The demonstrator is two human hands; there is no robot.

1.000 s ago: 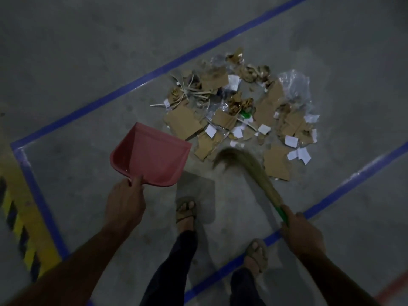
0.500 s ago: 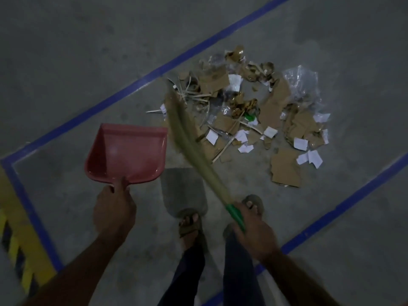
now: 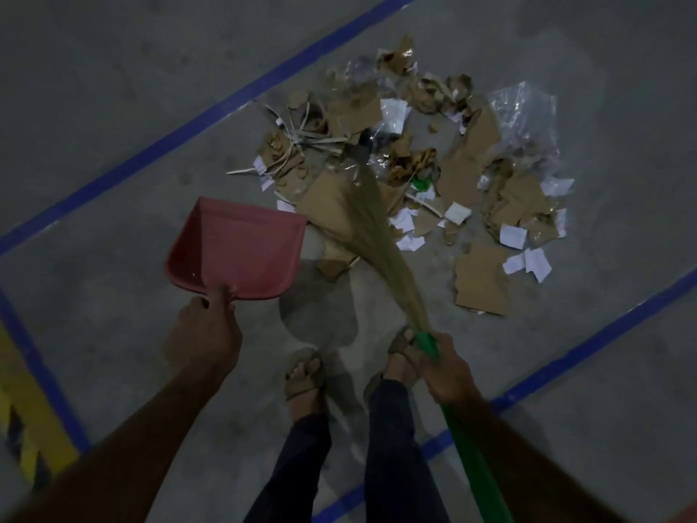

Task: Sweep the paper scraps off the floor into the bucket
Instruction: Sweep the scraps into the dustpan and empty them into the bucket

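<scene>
- Head view: since half a second ago the broom (image 3: 371,235) has swung right, bristles now on the scrap pile (image 3: 426,175) beside the red dustpan (image 3: 241,251).
- Left hand (image 3: 205,334) clamps the dustpan handle; right hand (image 3: 447,368) clamps the broom's green handle.
- Dustpan empty, scraps all on the floor; no bucket visible.

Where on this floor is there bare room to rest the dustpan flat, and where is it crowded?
Bare concrete lies left of the red dustpan, toward the blue line; another patch sits between the pan and the feet. It is crowded right of the pan, where the scrap pile and broom lie.
</scene>
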